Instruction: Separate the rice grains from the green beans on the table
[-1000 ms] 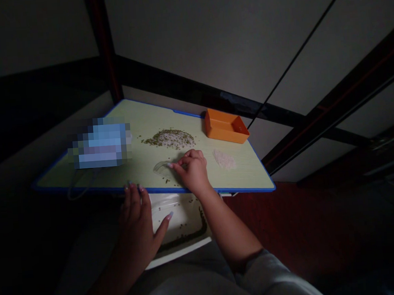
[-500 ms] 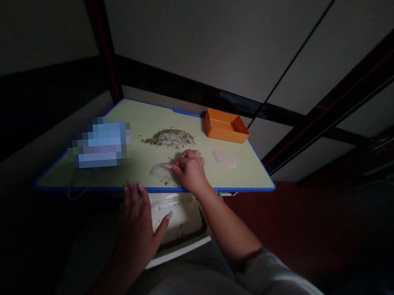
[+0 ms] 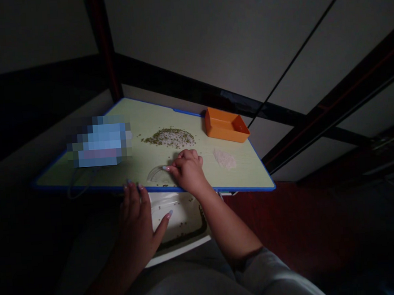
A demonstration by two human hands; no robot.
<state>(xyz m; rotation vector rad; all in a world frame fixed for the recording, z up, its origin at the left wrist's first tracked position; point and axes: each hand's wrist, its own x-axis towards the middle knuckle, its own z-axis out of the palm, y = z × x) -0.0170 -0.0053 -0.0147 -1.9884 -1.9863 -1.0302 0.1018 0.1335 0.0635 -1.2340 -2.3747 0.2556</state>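
Observation:
My right hand [image 3: 189, 168] pinches a clear plastic protractor [image 3: 154, 172] low over the table, close to its near edge. A few small green beans [image 3: 165, 185] lie beside the protractor at that edge. My left hand [image 3: 137, 212] holds nothing; its fingers are spread, with the fingertips at the blue table edge and the thumb over a white tray [image 3: 178, 216]. Inside this tray, below the edge, are scattered green beans, thickest along its near and right sides. Farther back on the table lies a mixed heap of green beans and white grains [image 3: 172, 137].
An orange box [image 3: 227, 129] stands at the table's back right. In front of it is a small pile of white grains [image 3: 224, 158]. A pixelated blue item [image 3: 104, 142] with a cable occupies the left of the pale table [image 3: 137, 113]. Wall panels rise behind.
My right hand has shifted the protractor slightly left and toward the near edge, and beans there have moved left with it. My left hand stays in place.

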